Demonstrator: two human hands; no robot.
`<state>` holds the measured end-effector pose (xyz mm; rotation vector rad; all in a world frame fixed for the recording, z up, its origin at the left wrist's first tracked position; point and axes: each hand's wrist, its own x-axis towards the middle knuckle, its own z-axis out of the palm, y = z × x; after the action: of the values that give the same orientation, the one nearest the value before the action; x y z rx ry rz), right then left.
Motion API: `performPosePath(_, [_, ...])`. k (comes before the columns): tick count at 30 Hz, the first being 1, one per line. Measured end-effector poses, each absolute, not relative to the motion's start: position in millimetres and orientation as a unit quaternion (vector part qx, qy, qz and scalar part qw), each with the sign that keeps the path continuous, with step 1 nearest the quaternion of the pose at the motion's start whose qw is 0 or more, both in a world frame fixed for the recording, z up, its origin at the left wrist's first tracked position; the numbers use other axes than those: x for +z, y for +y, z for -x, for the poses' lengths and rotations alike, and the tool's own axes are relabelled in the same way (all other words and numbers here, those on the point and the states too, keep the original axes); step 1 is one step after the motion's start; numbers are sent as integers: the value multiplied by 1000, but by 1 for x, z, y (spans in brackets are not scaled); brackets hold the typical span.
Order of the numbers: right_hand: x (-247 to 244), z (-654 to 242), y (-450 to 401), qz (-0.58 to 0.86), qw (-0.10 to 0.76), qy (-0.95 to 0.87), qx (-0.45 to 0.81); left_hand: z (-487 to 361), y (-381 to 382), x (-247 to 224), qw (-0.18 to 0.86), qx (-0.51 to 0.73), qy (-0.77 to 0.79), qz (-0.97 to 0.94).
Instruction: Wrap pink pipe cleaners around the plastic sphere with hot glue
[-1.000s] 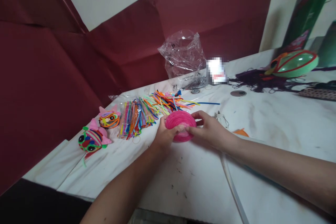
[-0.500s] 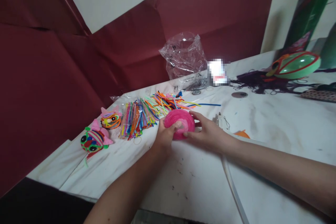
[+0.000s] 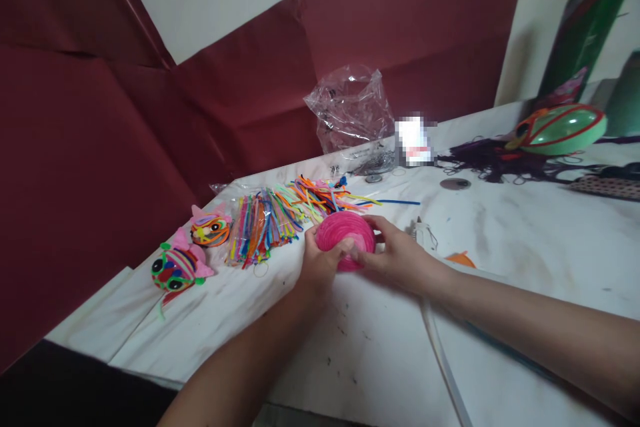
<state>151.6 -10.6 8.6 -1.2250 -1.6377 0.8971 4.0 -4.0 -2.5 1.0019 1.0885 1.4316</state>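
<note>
Dark-red sheeting [image 3: 240,107] rises behind our white marbled table [image 3: 390,360] | pink roll [image 3: 340,230]: held over the table, near our colourful fuzzy sticks [image 3: 265,227] | left hand [image 3: 320,259]: our thumb and fingers clamped on its left side | right hand [image 3: 397,252]: our thumb and fingers gripping its right edge | white tool [image 3: 425,237] beyond our right wrist

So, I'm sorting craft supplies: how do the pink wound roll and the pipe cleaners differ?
The pink wound roll is round; the pipe cleaners are thin strands. The roll is all pinks; the pipe cleaners are many-coloured. Left hand and right hand hold the roll; the pipe cleaners lie on the table.
</note>
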Motion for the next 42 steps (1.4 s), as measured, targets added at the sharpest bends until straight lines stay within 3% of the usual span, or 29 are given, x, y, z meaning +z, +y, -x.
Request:
performPosePath(13, [13, -158, -6, 455, 473, -662, 361, 0, -2, 1, 513, 614, 430, -419])
performPosePath(23, [8, -158, -2, 478, 441, -661, 374, -1, -10, 2, 502, 585, 464, -437])
performPosePath(42, [15, -167, -2, 506, 432, -651, 365, 5, -2, -2, 583, 573, 386, -429])
